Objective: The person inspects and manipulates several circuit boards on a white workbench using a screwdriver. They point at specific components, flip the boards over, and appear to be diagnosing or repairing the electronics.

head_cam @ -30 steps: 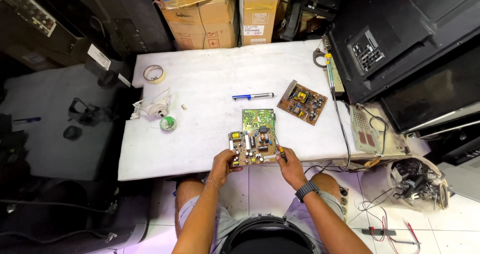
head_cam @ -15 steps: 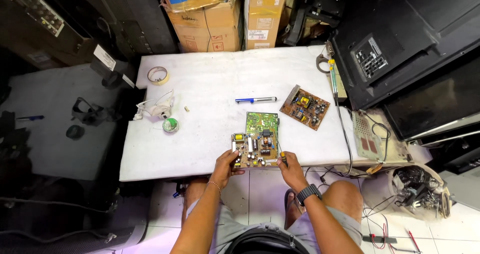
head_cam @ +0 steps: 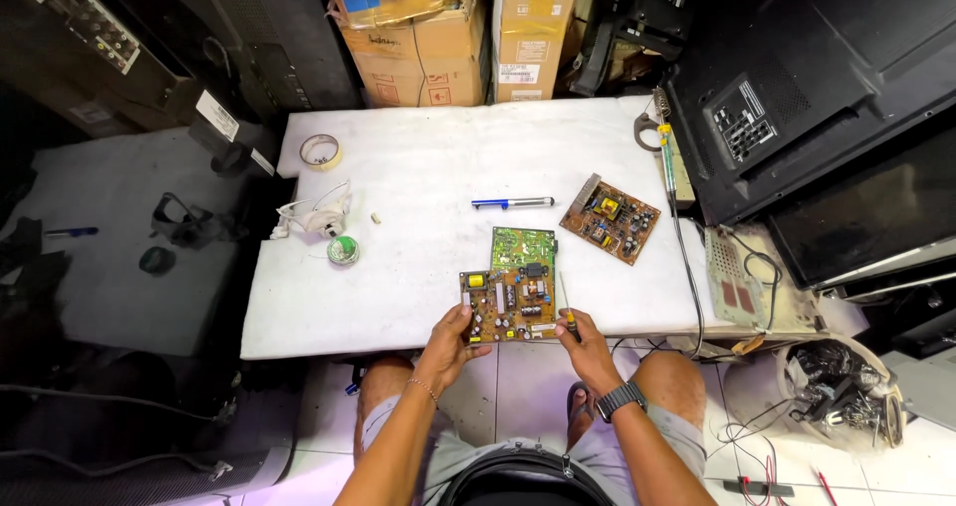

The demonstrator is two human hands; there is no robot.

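Surface: white table.
Board: circuit board, stiff, light, fragile; hold edges.
Left hand: pinching board edge.
Right hand: gripping screwdriver.

- Left hand grips the brown circuit board at the counter's near edge.
- Right hand holds a screwdriver just beside it.
- Green board lies just beyond.

Pen behind board — on table
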